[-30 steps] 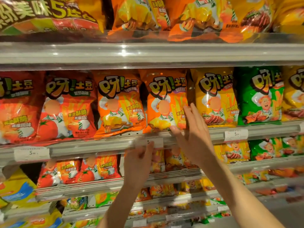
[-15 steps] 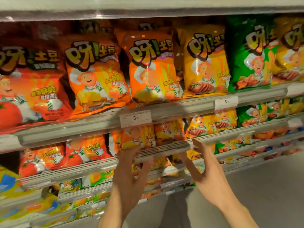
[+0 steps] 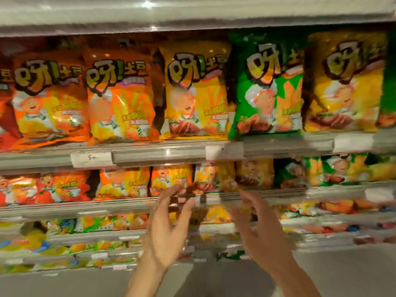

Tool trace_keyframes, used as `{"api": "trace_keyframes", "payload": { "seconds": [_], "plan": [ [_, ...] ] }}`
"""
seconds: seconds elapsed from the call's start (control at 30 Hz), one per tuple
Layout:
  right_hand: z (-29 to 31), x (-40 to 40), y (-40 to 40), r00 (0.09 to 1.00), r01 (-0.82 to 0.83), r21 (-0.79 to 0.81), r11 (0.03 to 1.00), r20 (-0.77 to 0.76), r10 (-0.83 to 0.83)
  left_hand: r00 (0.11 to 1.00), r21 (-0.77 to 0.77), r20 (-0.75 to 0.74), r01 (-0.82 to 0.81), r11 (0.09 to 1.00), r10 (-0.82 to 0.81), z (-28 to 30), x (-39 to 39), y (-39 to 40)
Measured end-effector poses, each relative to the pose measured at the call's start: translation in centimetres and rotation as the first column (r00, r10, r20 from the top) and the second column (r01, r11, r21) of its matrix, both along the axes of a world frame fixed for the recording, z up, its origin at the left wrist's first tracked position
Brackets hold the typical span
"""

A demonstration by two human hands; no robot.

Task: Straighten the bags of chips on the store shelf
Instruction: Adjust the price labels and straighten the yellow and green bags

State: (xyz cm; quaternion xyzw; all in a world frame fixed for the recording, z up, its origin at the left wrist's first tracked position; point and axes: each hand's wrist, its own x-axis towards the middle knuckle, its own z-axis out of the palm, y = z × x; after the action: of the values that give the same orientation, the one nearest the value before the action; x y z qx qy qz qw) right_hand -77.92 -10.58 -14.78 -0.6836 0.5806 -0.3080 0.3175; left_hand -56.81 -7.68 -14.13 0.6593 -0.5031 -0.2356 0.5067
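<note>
Large chip bags stand in a row on the upper shelf: two orange bags, a yellow bag, a green bag and another yellow bag. Smaller bags line the shelf below. My left hand and my right hand are raised in front of the lower shelf rail, fingers spread and holding nothing. Both sit just below the small orange and yellow bags, apart from them. The picture is blurred by motion.
Grey shelf rails carry white price tags. Several more shelves of small packets run below, down to the grey floor. Another shelf edge crosses the top.
My view has swung right and down along the shelves. Both hands have dropped from the upper rail and the orange bag to the lower shelf rail, staying empty.
</note>
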Motion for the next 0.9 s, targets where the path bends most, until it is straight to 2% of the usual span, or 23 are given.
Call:
{"api": "trace_keyframes", "payload": {
  "seconds": [0.1, 0.3, 0.43, 0.5, 0.63, 0.73, 0.9],
  "plan": [
    [0.1, -3.4, -1.6, 1.0, -0.009, -0.019, 1.0, -0.023, 0.009, 0.998, -0.024, 0.054, -0.029, 0.999, 0.031, 0.9, -3.4, -0.7],
    [1.4, -6.3, -3.8, 0.996, -0.061, -0.121, 0.991, -0.079, 0.052, 0.997, 0.018, 0.034, -0.066, 0.998, 0.066, 2.8, -5.9, -2.9],
    [2.0, -5.9, -5.2, 0.985, -0.097, -0.301, 0.949, -0.163, 0.049, 0.966, -0.051, 0.256, -0.024, 0.998, 0.036, 4.6, -5.6, -4.3],
    [2.3, -5.2, -5.8, 0.976, -0.119, -0.375, 0.919, -0.214, 0.039, 0.912, -0.106, 0.41, 0.033, 0.994, 0.013, 5.2, -5.0, -5.0],
    [2.9, -2.5, -6.9, 0.934, -0.204, -0.561, 0.802, -0.356, -0.011, 0.722, -0.132, 0.691, 0.144, 0.981, -0.013, 5.2, -3.1, -6.5],
    [2.9, -0.8, -7.9, 0.884, -0.303, -0.656, 0.691, -0.465, -0.054, 0.623, -0.143, 0.781, 0.228, 0.963, -0.031, 4.9, -1.7, -7.1],
    [3.2, -0.5, -8.6, 0.822, -0.368, -0.679, 0.636, -0.557, -0.12, 0.511, -0.148, 0.859, 0.305, 0.941, -0.03, 4.6, -0.5, -7.6]
  ]
}}
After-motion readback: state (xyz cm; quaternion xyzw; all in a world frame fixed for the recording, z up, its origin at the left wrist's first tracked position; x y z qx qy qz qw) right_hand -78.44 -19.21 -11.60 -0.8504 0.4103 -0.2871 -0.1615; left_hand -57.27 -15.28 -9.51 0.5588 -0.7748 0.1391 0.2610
